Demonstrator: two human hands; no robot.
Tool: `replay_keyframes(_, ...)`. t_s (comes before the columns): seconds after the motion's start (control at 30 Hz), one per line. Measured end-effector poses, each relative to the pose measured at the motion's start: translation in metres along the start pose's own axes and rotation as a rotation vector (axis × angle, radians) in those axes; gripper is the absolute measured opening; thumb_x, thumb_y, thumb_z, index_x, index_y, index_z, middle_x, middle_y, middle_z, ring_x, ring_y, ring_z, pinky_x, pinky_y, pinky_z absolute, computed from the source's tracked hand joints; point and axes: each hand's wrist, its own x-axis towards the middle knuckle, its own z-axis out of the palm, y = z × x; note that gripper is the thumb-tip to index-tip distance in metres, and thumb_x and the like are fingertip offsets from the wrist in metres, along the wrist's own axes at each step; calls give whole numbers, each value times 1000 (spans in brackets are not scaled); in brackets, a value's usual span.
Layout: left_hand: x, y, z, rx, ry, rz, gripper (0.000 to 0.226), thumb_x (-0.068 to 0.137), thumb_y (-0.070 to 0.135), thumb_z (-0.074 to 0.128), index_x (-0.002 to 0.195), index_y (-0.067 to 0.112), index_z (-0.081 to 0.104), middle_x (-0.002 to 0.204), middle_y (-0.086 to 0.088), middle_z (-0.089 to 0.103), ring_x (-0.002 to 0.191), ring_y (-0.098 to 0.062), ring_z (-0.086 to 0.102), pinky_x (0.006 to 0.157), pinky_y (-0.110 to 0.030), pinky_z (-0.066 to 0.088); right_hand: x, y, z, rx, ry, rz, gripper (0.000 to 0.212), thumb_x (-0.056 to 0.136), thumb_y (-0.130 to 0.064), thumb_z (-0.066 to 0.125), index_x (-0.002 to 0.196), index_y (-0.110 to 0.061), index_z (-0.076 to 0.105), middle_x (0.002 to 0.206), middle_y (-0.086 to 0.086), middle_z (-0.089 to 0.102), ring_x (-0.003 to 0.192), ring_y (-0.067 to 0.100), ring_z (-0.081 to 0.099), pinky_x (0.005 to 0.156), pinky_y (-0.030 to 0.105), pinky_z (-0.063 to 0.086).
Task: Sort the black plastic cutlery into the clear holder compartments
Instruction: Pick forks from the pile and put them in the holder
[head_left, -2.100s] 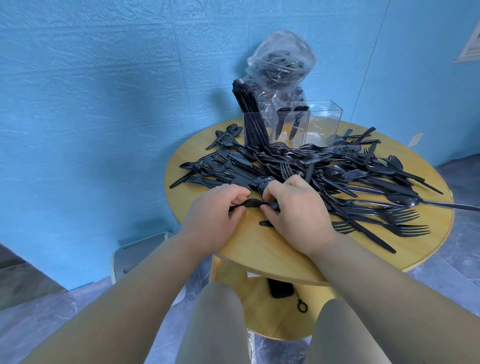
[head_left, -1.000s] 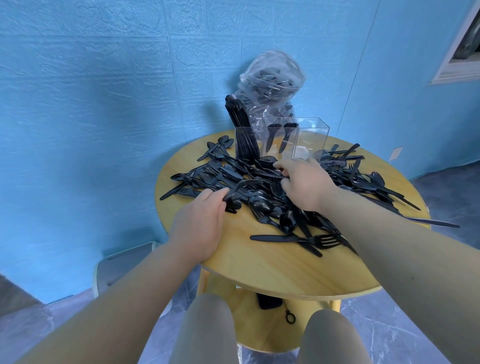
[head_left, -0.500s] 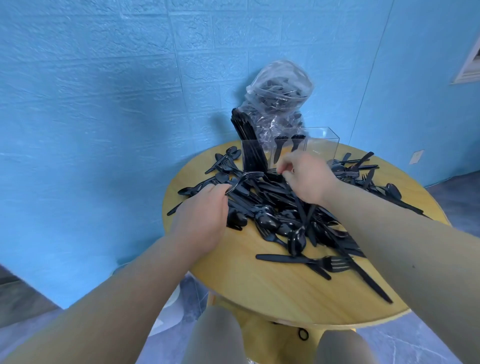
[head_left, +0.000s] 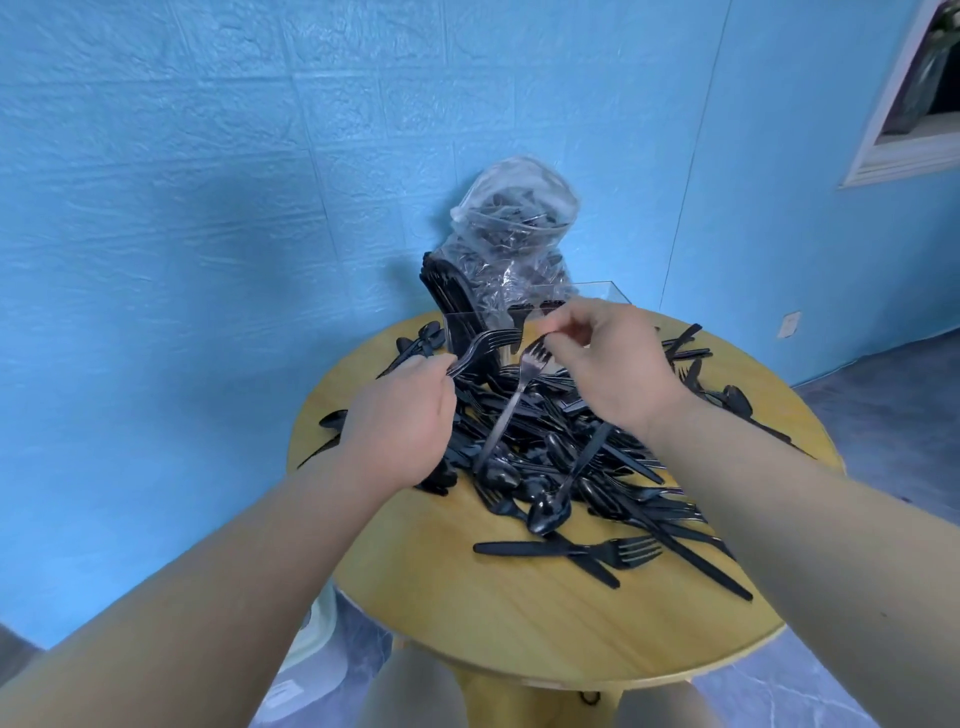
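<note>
A: Containers first. We see the clear holder (head_left: 597, 299) just behind our right hand (head_left: 605, 364); its leftmost compartment is packed with upright black handles (head_left: 447, 296), the other compartments mostly hidden by the hand. A clear bag (head_left: 511, 234) of black pieces stands behind it.

B: Hands. Our left hand (head_left: 400, 421) grips a fork (head_left: 483, 345) by its handle, tines pointing toward the holder. The right hand pinches a second fork (head_left: 511, 400) at its tines, handle hanging down into the pile.

A: Below both grips, the black cutlery pile (head_left: 561, 452) spreads over the round wooden table (head_left: 519, 623). A fork and knife (head_left: 566, 551) lie apart, nearer us.
</note>
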Motion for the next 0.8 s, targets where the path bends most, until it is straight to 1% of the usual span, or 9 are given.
replay_keyframes(0.17, -3, 1, 6, -4, -30, -8, 43, 103, 28, 22, 141, 22, 40, 129, -2, 53, 97, -24, 59, 81, -39, 49, -9, 3, 14, 61, 83, 32, 19, 88, -10, 63, 77, -25, 61, 71, -15, 57, 65, -2, 51, 62, 3, 39)
replay_keyframes(0.23, -5, 2, 7, -12, -50, 15, 41, 103, 31, 21, 134, 23, 47, 118, 0, 56, 98, -22, 58, 80, -37, 48, -12, 2, 18, 117, 112, 60, 23, 88, -9, 64, 74, -27, 59, 71, -13, 58, 67, 1, 54, 63, 4, 42)
replay_keyframes(0.33, -6, 2, 9, -12, -51, 50, 27, 102, 35, 24, 100, 27, 49, 84, 8, 49, 80, -18, 53, 64, -34, 39, -13, 1, 23, 140, 125, 79, 23, 87, -9, 64, 73, -27, 57, 73, -7, 62, 75, 14, 62, 70, 17, 51)
replay_keyframes(0.4, -6, -1, 9, 8, -42, 63, 22, 102, 34, 25, 95, 27, 44, 80, 9, 44, 75, -18, 50, 61, -34, 37, -13, 1, 24, 59, 136, 48, 16, 87, -11, 65, 77, -22, 57, 74, -6, 61, 73, 15, 60, 65, 12, 46)
replay_keyframes(0.5, -7, -3, 6, 17, -33, 98, 25, 103, 31, 25, 109, 25, 49, 90, 9, 49, 81, -20, 54, 67, -37, 45, -15, 0, 25, -40, 110, -37, 12, 89, -10, 62, 97, -19, 61, 86, -5, 61, 68, 7, 55, 60, 1, 38)
replay_keyframes(0.57, -8, -3, 2, 25, -34, 127, 32, 103, 30, 25, 126, 23, 47, 104, 6, 52, 87, -21, 57, 72, -39, 49, -17, 1, 26, -86, 47, -99, 27, 91, -9, 58, 116, -18, 64, 96, -6, 67, 74, 1, 60, 70, -1, 38)
replay_keyframes(0.67, -7, -6, -1, 70, -36, 115, 41, 103, 32, 23, 140, 23, 38, 121, 2, 51, 91, -21, 57, 73, -38, 49, -20, 3, 28, -147, 28, -165, 30, 94, -9, 54, 121, -16, 65, 105, 2, 71, 91, 13, 66, 86, 16, 46)
replay_keyframes(0.73, -5, -7, -2, 92, -33, 103, 43, 103, 33, 22, 143, 23, 35, 122, 1, 52, 89, -21, 57, 72, -38, 49, -20, 5, 29, -198, 38, -240, 31, 94, -7, 53, 123, -14, 64, 96, 7, 70, 84, 20, 65, 80, 24, 50)
replay_keyframes(0.8, -5, -6, -2, 88, -33, 107, 43, 103, 34, 21, 143, 23, 35, 121, 1, 53, 92, -21, 57, 74, -40, 49, -19, 6, 31, -268, 39, -302, 33, 94, -4, 52, 125, -9, 61, 82, 2, 60, 72, 18, 56, 68, 22, 42)
